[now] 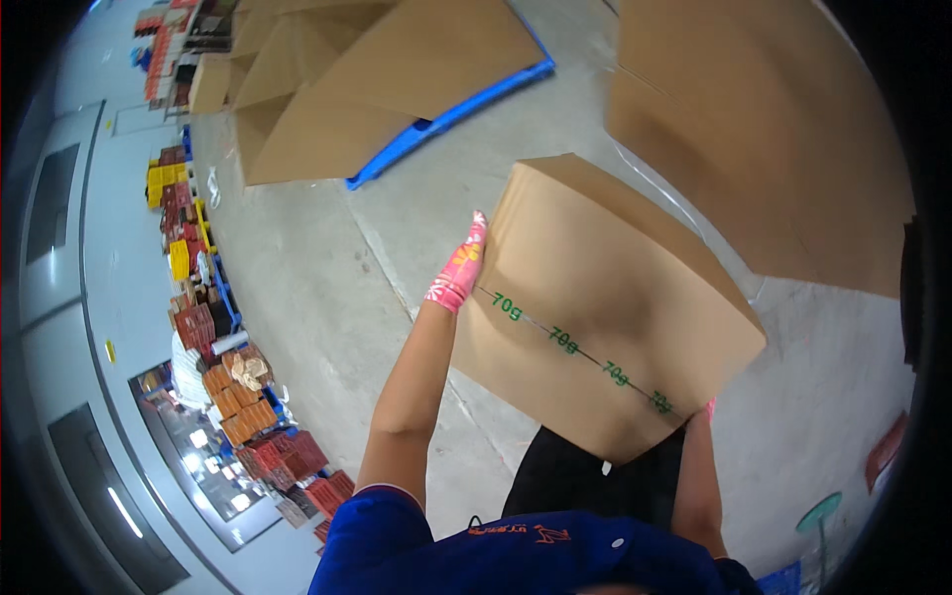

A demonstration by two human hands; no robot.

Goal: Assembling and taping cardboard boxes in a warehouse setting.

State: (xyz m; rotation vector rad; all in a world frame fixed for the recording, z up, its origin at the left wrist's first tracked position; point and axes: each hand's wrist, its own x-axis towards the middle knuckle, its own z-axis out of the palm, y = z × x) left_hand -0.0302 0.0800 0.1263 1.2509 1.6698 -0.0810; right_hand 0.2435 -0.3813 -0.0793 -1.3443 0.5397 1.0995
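Observation:
I hold a brown cardboard box (615,297) in front of my body, above a grey concrete floor. A taped seam with green print runs across its near face. My left hand (459,266), in a pink patterned glove, presses flat against the box's left side. Most of my right hand (708,408) is hidden under the box's lower right corner; only a sliver of pink glove shows there. Both bare forearms rise from the lower edge to the box.
Large flat cardboard sheets (377,69) lie on a blue pallet (446,114) at the top, and another big cardboard piece (764,129) lies at the upper right. Stacks of red, orange and yellow goods (238,397) line the left wall. A grey wall with windows runs along the far left.

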